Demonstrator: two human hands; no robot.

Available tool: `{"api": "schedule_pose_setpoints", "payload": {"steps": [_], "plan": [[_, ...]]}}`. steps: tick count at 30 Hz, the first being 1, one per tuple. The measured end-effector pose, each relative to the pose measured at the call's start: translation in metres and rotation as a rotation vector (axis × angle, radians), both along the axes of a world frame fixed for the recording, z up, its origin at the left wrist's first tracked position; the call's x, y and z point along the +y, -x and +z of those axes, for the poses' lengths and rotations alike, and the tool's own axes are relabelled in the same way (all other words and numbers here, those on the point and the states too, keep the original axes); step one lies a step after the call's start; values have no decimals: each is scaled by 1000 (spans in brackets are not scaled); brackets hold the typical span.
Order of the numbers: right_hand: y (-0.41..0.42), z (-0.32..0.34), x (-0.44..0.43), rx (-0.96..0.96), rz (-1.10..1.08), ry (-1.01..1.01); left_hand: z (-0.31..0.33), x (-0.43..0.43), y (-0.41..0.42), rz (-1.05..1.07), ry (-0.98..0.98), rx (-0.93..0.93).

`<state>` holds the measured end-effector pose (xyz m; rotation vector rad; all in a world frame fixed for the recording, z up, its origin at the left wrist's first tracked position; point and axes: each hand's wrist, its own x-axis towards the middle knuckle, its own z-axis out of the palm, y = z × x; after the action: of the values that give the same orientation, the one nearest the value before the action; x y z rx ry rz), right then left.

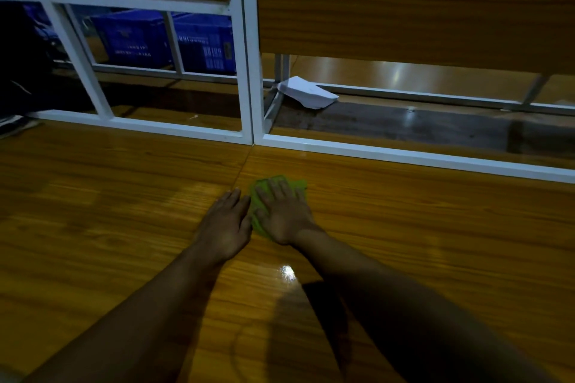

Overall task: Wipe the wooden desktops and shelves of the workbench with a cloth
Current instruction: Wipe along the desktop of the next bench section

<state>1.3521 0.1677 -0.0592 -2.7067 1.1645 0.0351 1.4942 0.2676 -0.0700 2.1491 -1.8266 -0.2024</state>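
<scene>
A green cloth (259, 196) lies flat on the glossy wooden desktop (109, 196), right beside the seam between two boards. My right hand (284, 216) presses down on the cloth with straight, spread fingers and covers most of it. My left hand (225, 225) rests flat on the bare wood just left of the cloth, fingers straight, its edge touching the cloth's left side. Above the back of the desk hangs a wooden shelf panel (404, 9) in a white metal frame (247, 71).
A white rail (404, 155) runs along the desk's back edge. Behind it lie a folded white paper (306, 92) and another wooden surface. Blue plastic crates (161, 40) stand beyond the frame at the upper left. A dark object sits at the far left edge.
</scene>
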Motion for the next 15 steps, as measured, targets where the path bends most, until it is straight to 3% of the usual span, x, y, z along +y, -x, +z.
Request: {"api": "schedule_pose_setpoints", "payload": {"steps": [3, 9, 13, 15], "plan": [[46, -2, -17, -6, 15, 41, 4, 17, 5, 19, -30, 42], [154, -9, -56, 11, -399, 98, 4, 43, 6, 8, -20, 52], [125, -5, -37, 21, -539, 29, 3, 54, 13, 20, 3, 49], [96, -4, -16, 23, -510, 30, 3, 61, 18, 25, 7, 44]]}}
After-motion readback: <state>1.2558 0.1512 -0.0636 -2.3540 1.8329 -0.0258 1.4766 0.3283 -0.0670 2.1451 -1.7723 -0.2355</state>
